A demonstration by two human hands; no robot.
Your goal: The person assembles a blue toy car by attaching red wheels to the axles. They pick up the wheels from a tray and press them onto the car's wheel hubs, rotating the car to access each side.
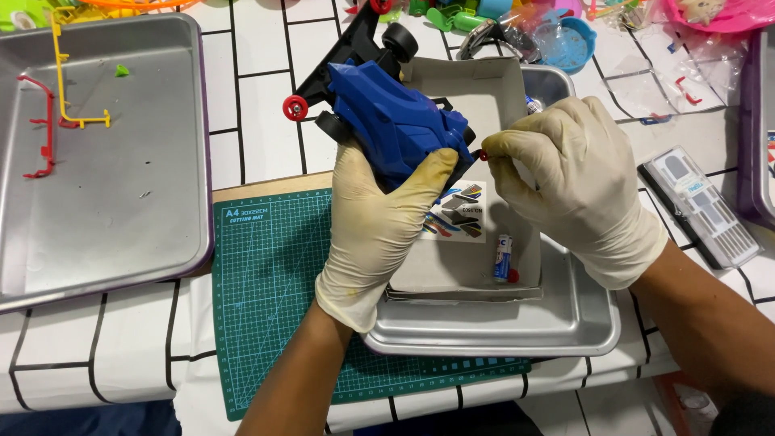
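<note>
My left hand (379, 218), in a cream glove, grips a blue toy race car (395, 121) with black wheels and a red roller at its front corner. The car is held tilted above a shallow cardboard box lid (484, 97). My right hand (573, 178), also gloved, pinches a tiny red part (483, 154) against the car's rear end. A sticker sheet (460, 211) and a small battery (503, 258) lie in the lid.
The lid rests in a metal tray (517, 331) on a green cutting mat (266, 274). A second metal tray (121, 178) at left holds red and yellow plastic sprues. A clear tool case (698, 206) lies right. Colourful toys crowd the far edge.
</note>
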